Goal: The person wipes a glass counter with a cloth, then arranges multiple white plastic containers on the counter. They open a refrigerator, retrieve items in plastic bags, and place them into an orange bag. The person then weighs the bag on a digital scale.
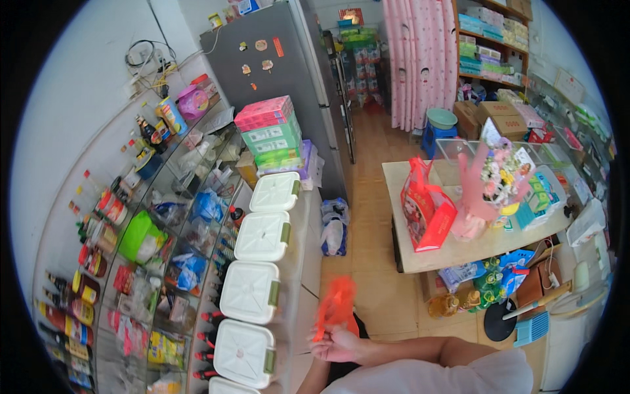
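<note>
A thin orange-red plastic bag [337, 300] hangs crumpled in front of my body, over the floor beside the counter. My right hand [339, 344] has its fingers closed on the lower, near part of this bag. My left hand [319, 350] comes up from below and meets the right one at the bag. Most of it is hidden behind the right hand, so its grip does not show clearly. To the left of both hands runs a row of white lidded boxes [250, 291] with green latches.
Glass shelves [162, 276] with bottles, jars and bagged goods line the left wall. A grey refrigerator [266, 54] stands ahead. On the right, a table [428, 258] bears a red gift bag [423, 212] and a flower bouquet [497, 182]. Oil bottles [443, 305] and a blue dustpan [531, 329] are below.
</note>
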`<state>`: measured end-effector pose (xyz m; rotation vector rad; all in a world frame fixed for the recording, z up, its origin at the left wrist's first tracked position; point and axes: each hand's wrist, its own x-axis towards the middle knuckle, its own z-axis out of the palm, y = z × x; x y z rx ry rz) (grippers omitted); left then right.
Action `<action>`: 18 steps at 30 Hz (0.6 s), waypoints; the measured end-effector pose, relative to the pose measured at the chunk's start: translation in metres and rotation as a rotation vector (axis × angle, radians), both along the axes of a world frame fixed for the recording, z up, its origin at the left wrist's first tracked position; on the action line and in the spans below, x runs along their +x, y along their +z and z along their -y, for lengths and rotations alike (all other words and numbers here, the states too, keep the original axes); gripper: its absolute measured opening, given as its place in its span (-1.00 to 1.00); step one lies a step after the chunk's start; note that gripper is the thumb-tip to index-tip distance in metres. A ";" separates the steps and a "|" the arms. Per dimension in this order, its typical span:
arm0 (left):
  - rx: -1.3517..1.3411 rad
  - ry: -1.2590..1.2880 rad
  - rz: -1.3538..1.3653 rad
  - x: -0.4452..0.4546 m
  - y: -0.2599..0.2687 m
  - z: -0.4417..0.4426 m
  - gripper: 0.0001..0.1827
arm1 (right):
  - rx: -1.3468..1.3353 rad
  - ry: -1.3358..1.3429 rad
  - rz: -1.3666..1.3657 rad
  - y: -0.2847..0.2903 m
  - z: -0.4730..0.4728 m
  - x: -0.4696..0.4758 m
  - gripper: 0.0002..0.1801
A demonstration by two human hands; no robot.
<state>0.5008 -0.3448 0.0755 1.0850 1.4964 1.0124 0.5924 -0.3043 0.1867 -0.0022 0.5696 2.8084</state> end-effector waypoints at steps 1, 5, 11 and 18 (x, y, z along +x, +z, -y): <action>0.016 -0.028 -0.001 -0.006 0.000 -0.036 -0.42 | 0.012 -0.023 -0.058 -0.002 -0.029 -0.009 -0.83; 0.041 -0.060 -0.056 -0.048 0.014 -0.151 -0.48 | 0.032 -0.015 0.100 0.002 -0.126 -0.030 -0.84; 0.138 -0.120 -0.139 -0.070 0.035 -0.314 -0.55 | 0.783 0.132 0.606 0.039 -0.299 0.028 -0.78; 0.262 -0.070 -0.077 -0.058 0.050 -0.475 -0.65 | 1.658 -0.357 1.174 0.053 -0.553 0.106 -0.78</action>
